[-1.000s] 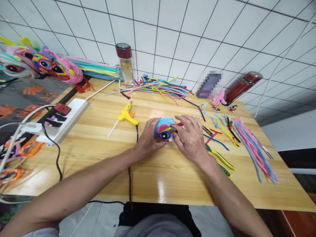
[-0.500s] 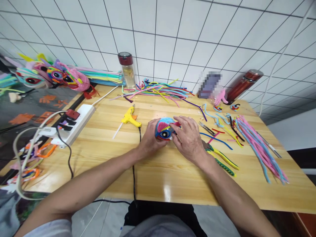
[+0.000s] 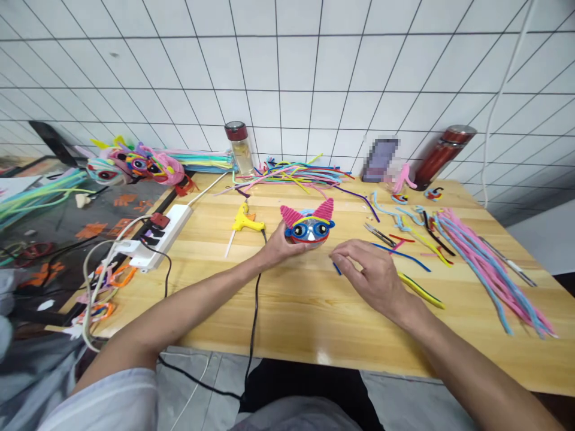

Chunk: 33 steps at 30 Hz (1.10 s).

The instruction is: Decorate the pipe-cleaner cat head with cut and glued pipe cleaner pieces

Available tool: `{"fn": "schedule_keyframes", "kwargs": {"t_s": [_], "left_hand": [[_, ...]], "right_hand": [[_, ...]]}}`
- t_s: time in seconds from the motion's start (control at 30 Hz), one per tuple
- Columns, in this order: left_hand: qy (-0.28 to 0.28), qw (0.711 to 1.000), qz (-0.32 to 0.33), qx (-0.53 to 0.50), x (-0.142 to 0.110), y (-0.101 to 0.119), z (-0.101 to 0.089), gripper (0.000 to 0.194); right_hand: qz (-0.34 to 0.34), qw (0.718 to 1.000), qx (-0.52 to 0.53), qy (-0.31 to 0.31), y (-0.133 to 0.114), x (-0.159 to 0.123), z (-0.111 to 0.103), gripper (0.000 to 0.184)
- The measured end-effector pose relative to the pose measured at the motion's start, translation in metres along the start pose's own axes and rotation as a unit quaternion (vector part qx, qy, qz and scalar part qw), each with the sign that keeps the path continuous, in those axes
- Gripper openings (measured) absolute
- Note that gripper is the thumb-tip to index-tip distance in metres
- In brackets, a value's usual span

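My left hand [image 3: 279,245] is closed around the side of a pipe-cleaner animal head [image 3: 309,231]. The head faces me, with two pink pointed ears, a yellow band, blue-ringed eyes and a red lower edge. To its right, clear of it, hovers my right hand [image 3: 371,269], fingers bent and tips together. A short blue pipe-cleaner piece [image 3: 337,269] shows at those fingertips and appears pinched there. Pliers [image 3: 422,291] with yellow-green handles lie partly hidden behind the right hand. Small scissors [image 3: 380,234] rest beyond it.
A yellow glue gun [image 3: 246,221] lies left of the head, its black cord running to the front edge. Farther left is a white power strip [image 3: 164,236]. Loose pipe cleaners [image 3: 291,172], a glass bottle [image 3: 241,152] and a red flask [image 3: 442,157] line the back. Pink-blue pipe cleaners [image 3: 494,269] lie right.
My right hand has come away from the animal head, moving right and toward me. The head, still in my left hand, now faces me with both ears showing. The camera view has shifted.
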<state>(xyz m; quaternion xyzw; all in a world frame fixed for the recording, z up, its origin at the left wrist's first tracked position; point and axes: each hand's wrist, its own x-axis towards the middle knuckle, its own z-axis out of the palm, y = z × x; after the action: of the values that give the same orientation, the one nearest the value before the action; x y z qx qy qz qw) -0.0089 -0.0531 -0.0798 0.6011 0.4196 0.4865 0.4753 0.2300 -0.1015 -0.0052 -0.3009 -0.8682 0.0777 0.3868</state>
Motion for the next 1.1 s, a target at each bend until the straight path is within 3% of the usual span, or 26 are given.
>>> {"fn": "schedule_keyframes", "kwargs": {"t_s": [0.23,0.3,0.47,0.53,0.7,0.9,1.1], "left_hand": [[-0.028,0.999,0.015,-0.024,0.034,0.002,-0.009,0.093],[-0.034,0.998,0.028,-0.041,0.039,0.001,-0.009,0.089],[0.008,0.999,0.015,-0.029,0.036,-0.001,-0.006,0.083],[0.026,1.0,-0.008,-0.014,0.031,-0.003,-0.006,0.084],[0.011,0.999,-0.034,0.012,0.017,-0.007,-0.009,0.076],[0.007,0.998,0.005,0.06,-0.002,-0.011,-0.01,0.085],[-0.024,0.995,0.021,0.09,0.017,-0.022,-0.008,0.08]], "right_hand": [[-0.033,0.992,-0.016,-0.123,-0.018,-0.025,0.031,0.021],[-0.044,0.99,-0.011,-0.132,-0.022,-0.027,0.037,0.023],[-0.123,0.992,0.021,-0.025,-0.008,-0.025,0.045,0.022],[-0.136,0.989,0.062,-0.01,0.0,-0.028,0.046,0.026],[-0.104,0.982,0.155,-0.035,0.0,-0.043,0.051,0.037],[-0.02,0.979,0.203,0.027,-0.005,-0.05,0.054,0.04],[-0.004,0.983,0.179,0.043,0.008,-0.044,0.047,0.031]]}}
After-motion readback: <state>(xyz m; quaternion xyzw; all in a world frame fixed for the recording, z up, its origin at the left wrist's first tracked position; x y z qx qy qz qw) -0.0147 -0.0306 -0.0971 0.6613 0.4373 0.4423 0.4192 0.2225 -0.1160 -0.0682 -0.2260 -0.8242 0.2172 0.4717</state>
